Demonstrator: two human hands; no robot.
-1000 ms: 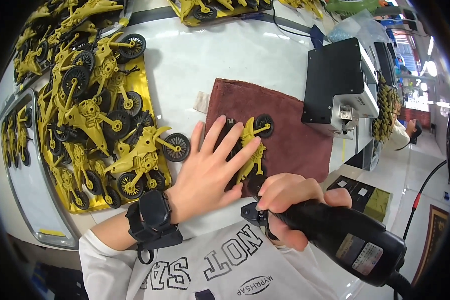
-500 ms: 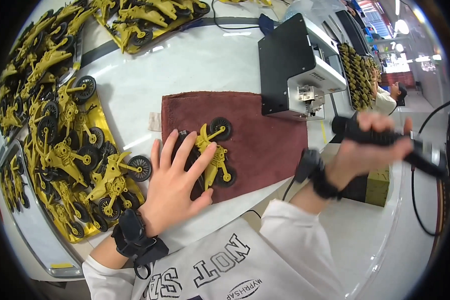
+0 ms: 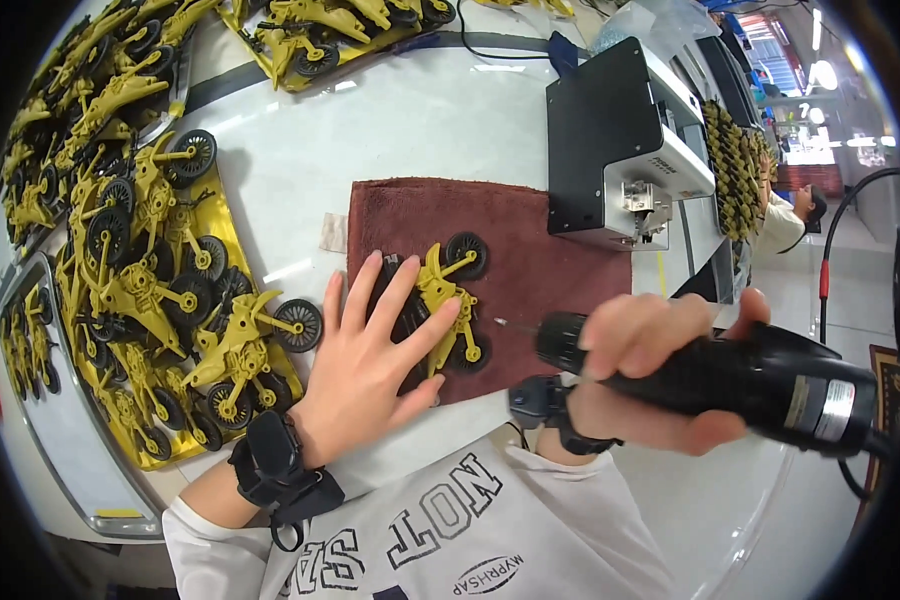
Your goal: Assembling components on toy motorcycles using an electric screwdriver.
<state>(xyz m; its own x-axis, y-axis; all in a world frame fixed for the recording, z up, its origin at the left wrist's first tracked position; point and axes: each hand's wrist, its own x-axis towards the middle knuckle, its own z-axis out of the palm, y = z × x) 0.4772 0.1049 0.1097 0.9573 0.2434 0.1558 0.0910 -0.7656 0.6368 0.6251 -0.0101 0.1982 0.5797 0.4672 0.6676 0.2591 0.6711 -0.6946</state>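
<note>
My left hand (image 3: 372,353) lies flat, fingers spread, on a yellow toy motorcycle (image 3: 446,293) with black wheels, pressing it onto a dark red cloth (image 3: 530,235) on the white table. My right hand (image 3: 653,362) grips a black electric screwdriver (image 3: 730,375) held sideways. Its thin bit points left, with the tip a short way right of the toy's lower wheel and not touching it. Both wrists wear black straps.
A yellow tray (image 3: 232,215) at the left holds several more yellow toy motorcycles, with more trays at the far left and top. A black box-shaped machine (image 3: 610,150) stands behind the cloth. Another person (image 3: 785,215) sits at the far right. A black cable (image 3: 848,215) arcs there.
My right hand swung out to the right beside the machine, then came back with the screwdriver toward the toy. My left hand stayed pressed on the motorcycle. The view shifted.
</note>
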